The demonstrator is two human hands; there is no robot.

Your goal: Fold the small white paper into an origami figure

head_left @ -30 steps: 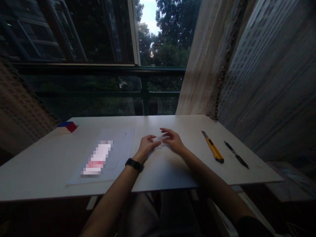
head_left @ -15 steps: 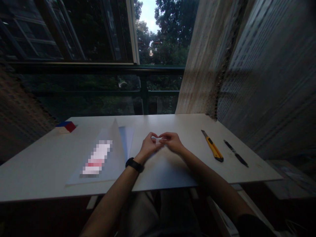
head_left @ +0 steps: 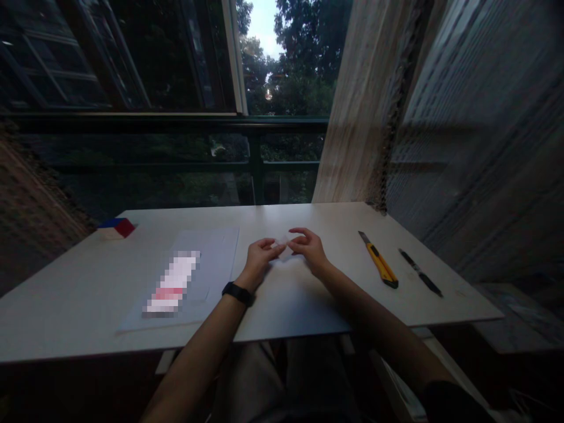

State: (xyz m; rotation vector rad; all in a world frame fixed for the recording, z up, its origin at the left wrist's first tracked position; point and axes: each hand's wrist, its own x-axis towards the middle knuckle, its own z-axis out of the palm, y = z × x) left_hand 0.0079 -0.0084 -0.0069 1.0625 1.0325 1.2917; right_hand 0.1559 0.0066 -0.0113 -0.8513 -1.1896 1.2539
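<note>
Above the middle of the white table (head_left: 273, 317), a small, pale, thin piece of paper (head_left: 281, 241) is between my hands, its exact shape blurred. My left hand (head_left: 261, 258), below a black wristband (head_left: 238, 292), pinches it between thumb and fingers. From the other side, my right hand (head_left: 309, 249) grips its edge with thumb and fingertips, the index finger lifted above. White sheets of paper (head_left: 215, 252) lie flat to the left of my left hand, with a pixelated patch on top.
A yellow box cutter (head_left: 378, 258) with its blade out lies right of my hands, beside a black pen (head_left: 420, 273). A blue, red and white cube (head_left: 117, 228) sits at the far left. Behind the table are a window (head_left: 291, 76) and a curtain (head_left: 352, 117).
My hands have drawn slightly apart, and the right index finger has lifted off. The raised sheet on the left now lies flat.
</note>
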